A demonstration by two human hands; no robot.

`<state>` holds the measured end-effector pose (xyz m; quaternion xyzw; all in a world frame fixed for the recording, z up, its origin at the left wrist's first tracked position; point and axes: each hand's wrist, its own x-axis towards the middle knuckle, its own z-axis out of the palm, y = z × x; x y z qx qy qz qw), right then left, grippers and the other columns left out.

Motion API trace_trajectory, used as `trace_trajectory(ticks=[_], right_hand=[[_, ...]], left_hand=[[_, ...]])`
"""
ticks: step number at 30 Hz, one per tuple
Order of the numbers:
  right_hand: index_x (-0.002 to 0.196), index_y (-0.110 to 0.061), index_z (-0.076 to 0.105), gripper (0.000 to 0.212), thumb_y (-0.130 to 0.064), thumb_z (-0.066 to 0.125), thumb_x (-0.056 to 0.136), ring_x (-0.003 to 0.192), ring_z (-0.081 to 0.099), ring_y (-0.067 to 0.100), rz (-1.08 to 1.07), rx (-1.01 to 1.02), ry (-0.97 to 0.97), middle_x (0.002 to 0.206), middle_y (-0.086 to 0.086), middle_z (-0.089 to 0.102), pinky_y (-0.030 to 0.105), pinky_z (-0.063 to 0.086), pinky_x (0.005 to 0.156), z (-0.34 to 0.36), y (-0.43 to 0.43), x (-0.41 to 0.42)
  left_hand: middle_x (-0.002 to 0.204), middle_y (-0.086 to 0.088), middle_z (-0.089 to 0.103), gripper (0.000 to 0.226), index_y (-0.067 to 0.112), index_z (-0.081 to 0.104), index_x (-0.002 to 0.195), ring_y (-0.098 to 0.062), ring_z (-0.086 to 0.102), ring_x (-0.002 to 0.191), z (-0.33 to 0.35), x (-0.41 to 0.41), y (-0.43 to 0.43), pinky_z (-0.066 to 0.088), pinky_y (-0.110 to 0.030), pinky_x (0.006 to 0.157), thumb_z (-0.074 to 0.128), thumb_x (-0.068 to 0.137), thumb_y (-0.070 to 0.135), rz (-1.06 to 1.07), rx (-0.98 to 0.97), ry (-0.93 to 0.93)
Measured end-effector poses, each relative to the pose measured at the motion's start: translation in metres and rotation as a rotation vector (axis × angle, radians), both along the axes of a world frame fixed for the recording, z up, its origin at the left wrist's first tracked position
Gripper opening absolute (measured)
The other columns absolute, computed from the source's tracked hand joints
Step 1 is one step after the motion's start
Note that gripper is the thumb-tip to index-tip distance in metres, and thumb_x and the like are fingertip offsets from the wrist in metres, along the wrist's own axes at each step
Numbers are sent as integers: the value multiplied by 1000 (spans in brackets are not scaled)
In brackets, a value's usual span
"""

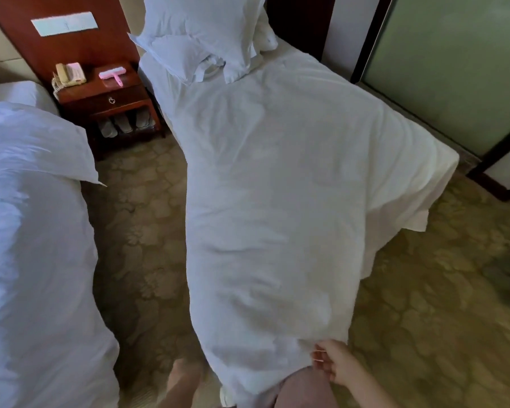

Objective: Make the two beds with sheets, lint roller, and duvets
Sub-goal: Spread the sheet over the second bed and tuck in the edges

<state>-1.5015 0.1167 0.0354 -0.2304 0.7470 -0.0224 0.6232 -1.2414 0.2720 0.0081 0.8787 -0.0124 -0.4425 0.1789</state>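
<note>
A white duvet [277,187] lies rumpled along the right bed, its right side hanging over the edge toward the carpet. My right hand [334,363] grips the duvet's near edge at the foot, fingers curled into the cloth. My left hand [184,375] is a blur low down at the duvet's near left side, and its fingers are not readable. Two white pillows [206,39] are piled at the headboard. The left bed [33,231] carries white bedding and a pillow. A pink lint roller [112,74] rests on the nightstand [106,95].
A phone [69,73] sits on the nightstand, with slippers [125,123] on its lower shelf. Patterned carpet [142,231] forms a narrow aisle between the beds. A frosted glass partition [454,69] with a dark frame stands right of the bed.
</note>
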Motion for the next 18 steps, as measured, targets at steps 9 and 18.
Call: trace_trajectory(ticks=[9,18], right_hand=[[80,-6,62,17,-14,52,92,58,57,20,-52,28,-5,62,6,65,26,41,58,5,-57,-24],[71,-6,56,28,-14,48,96,54,50,21,-110,74,-48,64,10,55,24,34,48,13,-158,-159]], left_hand=[[71,-10,60,19,-2,64,102,-19,54,56,3,-31,-89,40,-25,53,50,90,-2,-82,-36,179],[86,-7,61,10,5,59,95,-19,56,72,19,-151,-227,42,-27,65,50,90,2,-94,-107,359]])
